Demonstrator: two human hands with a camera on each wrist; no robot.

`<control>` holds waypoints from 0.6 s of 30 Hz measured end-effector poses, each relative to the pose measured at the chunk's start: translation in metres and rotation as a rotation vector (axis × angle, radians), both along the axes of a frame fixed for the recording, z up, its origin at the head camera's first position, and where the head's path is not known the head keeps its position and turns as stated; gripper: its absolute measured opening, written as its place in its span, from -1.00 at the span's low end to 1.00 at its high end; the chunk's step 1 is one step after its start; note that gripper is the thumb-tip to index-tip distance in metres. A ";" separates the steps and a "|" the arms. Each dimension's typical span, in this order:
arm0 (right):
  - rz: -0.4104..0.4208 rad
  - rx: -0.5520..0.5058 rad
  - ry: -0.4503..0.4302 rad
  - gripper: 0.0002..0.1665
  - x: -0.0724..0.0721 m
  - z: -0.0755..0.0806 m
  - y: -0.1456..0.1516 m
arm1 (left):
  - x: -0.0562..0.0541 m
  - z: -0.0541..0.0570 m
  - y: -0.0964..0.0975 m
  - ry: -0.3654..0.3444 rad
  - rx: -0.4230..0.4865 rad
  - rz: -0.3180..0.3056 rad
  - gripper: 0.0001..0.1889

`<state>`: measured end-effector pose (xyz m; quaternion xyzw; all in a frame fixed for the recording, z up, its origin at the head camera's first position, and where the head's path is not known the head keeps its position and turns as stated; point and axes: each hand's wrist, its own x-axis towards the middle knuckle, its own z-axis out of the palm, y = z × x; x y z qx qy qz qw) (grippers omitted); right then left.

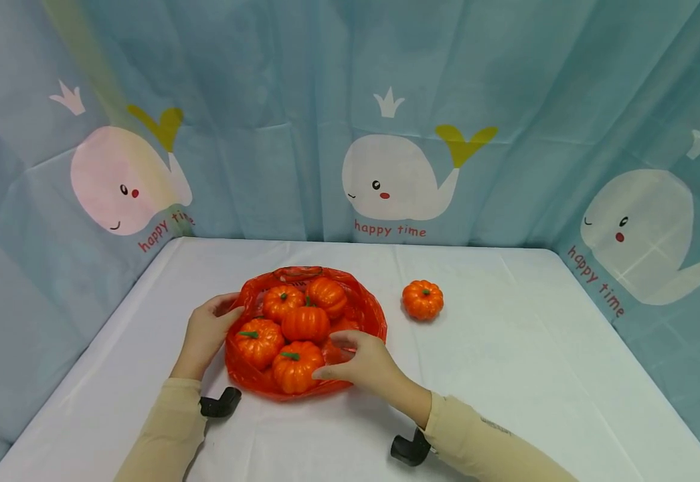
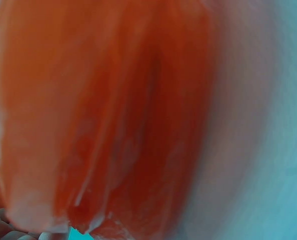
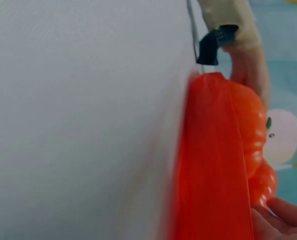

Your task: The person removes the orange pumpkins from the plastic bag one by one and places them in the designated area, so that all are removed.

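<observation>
Five orange pumpkins (image 1: 305, 324) plainly show inside a red plastic bag (image 1: 369, 309), which sits open-mouthed on a white-covered table (image 1: 506, 375), its rim spread round them. We see the front pumpkin and the one at the left with their green stems turned up, and the middle one resting against its neighbours. Our left hand (image 1: 207, 335) is at the bag's left rim, touching the plastic; we cannot tell whether its fingers pinch the edge, since the left wrist view is mostly blurred red film. Our right hand (image 1: 367, 361) reaches over the bag's near right side, thumb and fingers well apart, a wide grip with nothing clasped between them. Its thumb tip is right by the front pumpkin, though we cannot tell whether the two touch. To the right of the bag, and apart from it, another pumpkin (image 1: 423, 300) stands alone on the cloth. We wear beige sleeves (image 1: 166, 428), with a black fitting (image 1: 410, 447) at each wrist. Behind the table hangs a blue curtain (image 1: 290, 80) printed with pale whales (image 1: 392, 177) and the words "happy time".
</observation>
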<state>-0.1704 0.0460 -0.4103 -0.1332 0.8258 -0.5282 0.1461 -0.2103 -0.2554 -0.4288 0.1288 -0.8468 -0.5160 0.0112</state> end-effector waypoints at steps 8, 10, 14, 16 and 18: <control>0.032 0.022 -0.002 -0.16 0.000 -0.003 -0.011 | -0.001 -0.001 -0.001 0.006 0.005 -0.003 -0.46; 0.030 0.028 -0.003 -0.17 0.000 -0.004 -0.014 | -0.001 -0.001 0.000 0.006 0.006 -0.001 -0.46; 0.020 0.051 0.011 -0.17 -0.001 -0.006 -0.018 | 0.000 0.000 0.001 0.002 0.005 0.002 -0.47; 0.017 0.061 0.014 -0.16 -0.001 -0.006 -0.020 | -0.001 0.001 0.001 0.000 0.005 0.002 -0.47; 0.013 0.075 0.021 -0.14 -0.001 -0.006 -0.022 | 0.000 0.002 0.002 -0.004 0.008 0.000 -0.47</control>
